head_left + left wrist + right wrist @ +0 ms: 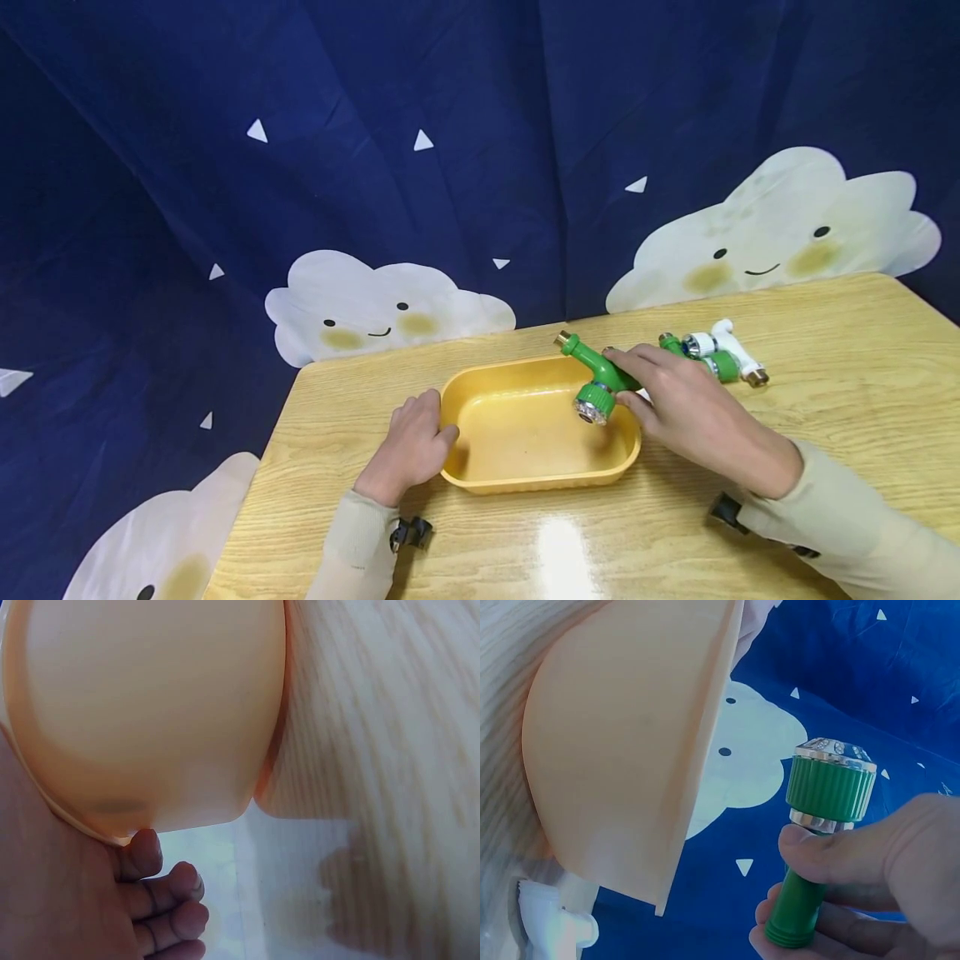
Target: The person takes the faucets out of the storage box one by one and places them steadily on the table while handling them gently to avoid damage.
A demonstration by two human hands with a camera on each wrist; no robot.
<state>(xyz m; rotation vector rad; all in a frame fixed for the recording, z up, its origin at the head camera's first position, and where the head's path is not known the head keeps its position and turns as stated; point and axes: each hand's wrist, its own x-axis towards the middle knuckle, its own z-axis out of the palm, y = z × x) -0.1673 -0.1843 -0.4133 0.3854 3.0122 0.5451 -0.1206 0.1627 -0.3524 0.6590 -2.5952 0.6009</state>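
A green faucet point(596, 364) with brass ends and a clear-topped green knob is held by my right hand point(690, 408), above the right end of a yellow plastic basin point(525, 485). The right wrist view shows the thumb and fingers wrapped round the green faucet point(831, 787) just under its knob. My left hand point(416, 442) grips the basin's left end, thumb over the rim and fingers outside. Seen from the left wrist, the basin's outer wall point(150, 712) fills the upper left, with curled fingertips of the left hand point(67, 877) beside its rim.
Beyond my right hand, a white faucet point(738, 350) and another green faucet point(723, 365) lie close together on the wooden table point(840, 375). The right hand partly covers the green one. A dark blue curtain point(480, 167) with clouds hangs behind the table's far edge.
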